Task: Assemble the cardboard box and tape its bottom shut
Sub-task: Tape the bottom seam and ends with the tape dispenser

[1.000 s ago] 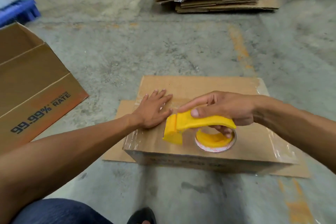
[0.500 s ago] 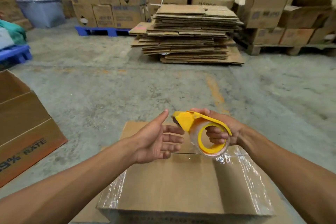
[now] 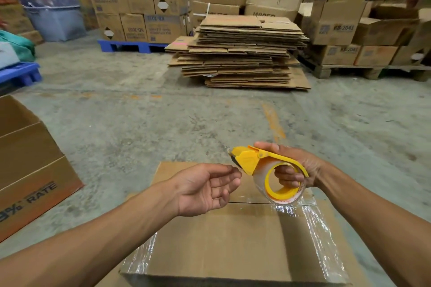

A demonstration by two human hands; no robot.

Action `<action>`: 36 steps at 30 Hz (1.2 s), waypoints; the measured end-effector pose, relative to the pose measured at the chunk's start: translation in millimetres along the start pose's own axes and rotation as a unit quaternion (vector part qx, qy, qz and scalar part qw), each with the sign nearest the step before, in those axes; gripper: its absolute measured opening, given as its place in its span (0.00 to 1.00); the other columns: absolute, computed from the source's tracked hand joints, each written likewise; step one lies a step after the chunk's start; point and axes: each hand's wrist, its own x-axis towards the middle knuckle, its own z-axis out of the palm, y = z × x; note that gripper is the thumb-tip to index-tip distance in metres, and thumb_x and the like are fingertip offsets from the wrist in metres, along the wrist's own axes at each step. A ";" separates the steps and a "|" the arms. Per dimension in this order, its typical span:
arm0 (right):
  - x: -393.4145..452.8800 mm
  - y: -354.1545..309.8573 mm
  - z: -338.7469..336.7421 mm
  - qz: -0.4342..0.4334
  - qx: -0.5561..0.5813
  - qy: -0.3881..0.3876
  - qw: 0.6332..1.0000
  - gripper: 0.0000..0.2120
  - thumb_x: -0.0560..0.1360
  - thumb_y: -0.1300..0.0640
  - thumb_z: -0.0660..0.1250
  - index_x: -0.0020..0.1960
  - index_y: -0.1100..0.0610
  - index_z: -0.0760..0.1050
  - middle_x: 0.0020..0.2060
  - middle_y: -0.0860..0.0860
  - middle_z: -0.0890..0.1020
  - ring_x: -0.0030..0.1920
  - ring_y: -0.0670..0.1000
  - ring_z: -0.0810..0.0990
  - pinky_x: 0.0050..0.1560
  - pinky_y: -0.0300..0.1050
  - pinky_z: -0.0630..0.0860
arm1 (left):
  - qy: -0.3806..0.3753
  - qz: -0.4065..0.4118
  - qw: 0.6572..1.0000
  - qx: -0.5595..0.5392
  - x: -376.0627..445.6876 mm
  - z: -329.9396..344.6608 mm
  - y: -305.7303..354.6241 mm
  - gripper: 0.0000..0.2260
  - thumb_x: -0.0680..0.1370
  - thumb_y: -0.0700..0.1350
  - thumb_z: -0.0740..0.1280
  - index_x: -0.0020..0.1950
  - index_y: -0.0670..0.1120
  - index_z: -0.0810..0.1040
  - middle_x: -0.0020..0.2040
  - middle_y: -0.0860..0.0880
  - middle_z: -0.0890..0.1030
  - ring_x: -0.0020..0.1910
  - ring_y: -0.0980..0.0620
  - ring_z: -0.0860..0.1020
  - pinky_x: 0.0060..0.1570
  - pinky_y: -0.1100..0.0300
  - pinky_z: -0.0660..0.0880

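Observation:
A brown cardboard box (image 3: 224, 244) lies bottom-up on the floor below my hands, with clear tape along its centre seam and both side edges. Above its far half my right hand (image 3: 293, 168) grips a yellow tape dispenser (image 3: 263, 170) holding a clear roll, its cutter end pointing left. My left hand (image 3: 205, 189) hovers palm-up with fingers loosely curled, fingertips just below the cutter. Whether they pinch the tape end is too fine to see.
An open printed carton (image 3: 30, 165) stands at the left. A stack of flattened cardboard (image 3: 242, 53) lies ahead on the concrete floor. Stacked boxes on a blue pallet (image 3: 130, 45) and wooden pallets (image 3: 363, 70) line the back wall.
Both hands lifted off the box top; the dispenser rose from the taped surface and tilted, and my left hand turned palm-up toward its cutter. The view tilted upward.

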 end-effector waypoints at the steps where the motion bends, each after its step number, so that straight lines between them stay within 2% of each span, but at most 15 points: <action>1: 0.0 -1.1 0.7 0.003 -0.006 0.003 1.000 0.29 0.58 0.45 0.83 0.57 0.50 0.84 0.17 0.51 0.69 0.13 0.45 0.68 0.16 0.35 0.68 | 0.003 0.001 1.000 -0.001 1.0 -0.3 -0.7 0.04 0.78 0.39 0.67 0.45 0.42 0.80 0.42 0.46 0.85 0.35 0.52 0.84 0.31 0.63 0.74; 6: 1.4 -5.4 2.2 0.016 -0.053 0.014 0.998 0.30 0.56 0.42 0.83 0.57 0.48 0.84 0.17 0.51 0.68 0.13 0.46 0.67 0.16 0.35 0.68 | 0.017 -0.004 1.000 -0.003 3.8 -0.4 -1.9 0.07 0.78 0.38 0.65 0.42 0.41 0.81 0.38 0.46 0.83 0.33 0.52 0.83 0.32 0.63 0.74; 11: 5.7 -4.9 7.6 0.044 -0.091 -0.003 0.995 0.32 0.57 0.41 0.82 0.59 0.47 0.83 0.19 0.54 0.71 0.15 0.46 0.69 0.17 0.36 0.70 | 0.067 0.017 0.997 0.033 15.1 -7.3 -4.6 0.11 0.80 0.37 0.61 0.39 0.42 0.78 0.29 0.48 0.79 0.25 0.56 0.77 0.27 0.65 0.71; 13: 13.1 -3.3 10.6 0.057 -0.130 0.000 0.990 0.32 0.59 0.40 0.81 0.61 0.47 0.81 0.28 0.61 0.75 0.17 0.46 0.71 0.19 0.37 0.72 | 0.096 0.028 0.992 0.081 22.6 -15.1 -6.8 0.14 0.81 0.35 0.57 0.38 0.43 0.76 0.27 0.49 0.76 0.23 0.58 0.73 0.25 0.67 0.69; 15: 18.5 -1.6 12.4 0.070 -0.179 0.003 0.981 0.30 0.64 0.41 0.79 0.64 0.46 0.79 0.46 0.68 0.74 0.20 0.45 0.72 0.20 0.38 0.73 | 0.127 0.031 0.984 0.120 28.2 -30.0 -7.3 0.13 0.81 0.35 0.57 0.39 0.43 0.75 0.26 0.51 0.73 0.22 0.58 0.70 0.23 0.68 0.67; 16: 17.3 -2.7 12.8 0.076 -0.194 0.004 0.978 0.28 0.65 0.43 0.77 0.64 0.46 0.79 0.51 0.69 0.74 0.20 0.45 0.73 0.20 0.38 0.73 | 0.144 0.029 0.980 0.130 30.2 -40.5 -5.3 0.12 0.81 0.35 0.57 0.40 0.44 0.75 0.25 0.51 0.72 0.20 0.59 0.69 0.22 0.68 0.66; 17: 13.1 -4.9 11.6 0.083 -0.201 0.008 0.976 0.27 0.67 0.44 0.76 0.64 0.47 0.78 0.52 0.67 0.77 0.21 0.45 0.72 0.20 0.37 0.72 | 0.163 0.027 0.977 0.137 31.2 -52.5 -2.1 0.12 0.82 0.37 0.58 0.41 0.44 0.75 0.24 0.52 0.72 0.19 0.59 0.67 0.21 0.69 0.65; 20: -1.4 -9.7 2.0 0.095 -0.206 0.013 0.974 0.28 0.66 0.46 0.75 0.65 0.50 0.77 0.38 0.57 0.84 0.19 0.44 0.72 0.19 0.36 0.71 | 0.204 0.019 0.969 0.139 28.4 -86.6 7.6 0.11 0.83 0.40 0.58 0.42 0.44 0.74 0.22 0.53 0.70 0.18 0.59 0.65 0.20 0.69 0.63; 22: -0.5 -7.3 -0.5 0.099 -0.225 0.011 0.969 0.31 0.63 0.43 0.79 0.64 0.49 0.79 0.36 0.58 0.83 0.19 0.45 0.72 0.19 0.37 0.72 | 0.211 0.010 0.965 0.156 28.1 -99.4 9.0 0.12 0.84 0.41 0.58 0.42 0.44 0.74 0.22 0.53 0.69 0.18 0.59 0.64 0.21 0.68 0.63; 24: 12.8 -5.4 3.5 0.092 -0.271 0.017 0.958 0.28 0.63 0.44 0.78 0.62 0.49 0.81 0.32 0.56 0.82 0.19 0.46 0.72 0.19 0.38 0.72 | 0.228 0.030 0.956 0.183 33.3 -108.4 8.3 0.11 0.83 0.41 0.58 0.42 0.44 0.74 0.23 0.53 0.68 0.19 0.58 0.64 0.22 0.66 0.62; 27: 36.2 -8.0 26.3 0.073 -0.332 0.021 0.940 0.22 0.69 0.51 0.74 0.62 0.52 0.81 0.33 0.53 0.84 0.21 0.46 0.74 0.19 0.38 0.73 | 0.274 0.119 0.927 0.228 38.9 -126.6 7.8 0.10 0.82 0.40 0.59 0.42 0.44 0.74 0.27 0.50 0.68 0.22 0.55 0.64 0.23 0.63 0.62; 29: 50.2 -5.9 38.4 0.051 -0.376 0.030 0.925 0.18 0.72 0.55 0.73 0.61 0.53 0.81 0.34 0.46 0.85 0.26 0.43 0.78 0.25 0.35 0.75 | 0.312 0.188 0.894 0.261 40.1 -141.9 4.9 0.11 0.82 0.41 0.61 0.41 0.43 0.75 0.28 0.48 0.69 0.25 0.52 0.65 0.26 0.61 0.63; 30: 58.0 -2.2 41.5 0.040 -0.397 0.037 0.916 0.17 0.71 0.54 0.74 0.60 0.52 0.82 0.38 0.43 0.86 0.33 0.42 0.81 0.31 0.34 0.76 | 0.333 0.216 0.876 0.273 39.3 -150.6 2.1 0.11 0.82 0.42 0.62 0.40 0.44 0.77 0.29 0.48 0.71 0.27 0.51 0.66 0.29 0.60 0.64; 33: 81.2 12.0 46.9 0.022 -0.433 0.035 0.900 0.20 0.64 0.44 0.77 0.56 0.45 0.84 0.52 0.41 0.86 0.53 0.44 0.83 0.51 0.38 0.78 | 0.401 0.269 0.814 0.323 33.3 -172.6 -7.8 0.09 0.80 0.45 0.65 0.42 0.44 0.80 0.35 0.48 0.79 0.33 0.51 0.72 0.37 0.58 0.70; 36: 103.8 23.9 53.1 0.009 -0.456 0.021 0.889 0.19 0.65 0.44 0.77 0.56 0.42 0.84 0.55 0.40 0.84 0.57 0.44 0.81 0.60 0.44 0.78 | 0.439 0.286 0.780 0.342 27.3 -192.2 -16.5 0.08 0.81 0.45 0.64 0.45 0.44 0.80 0.37 0.49 0.79 0.35 0.52 0.74 0.35 0.59 0.70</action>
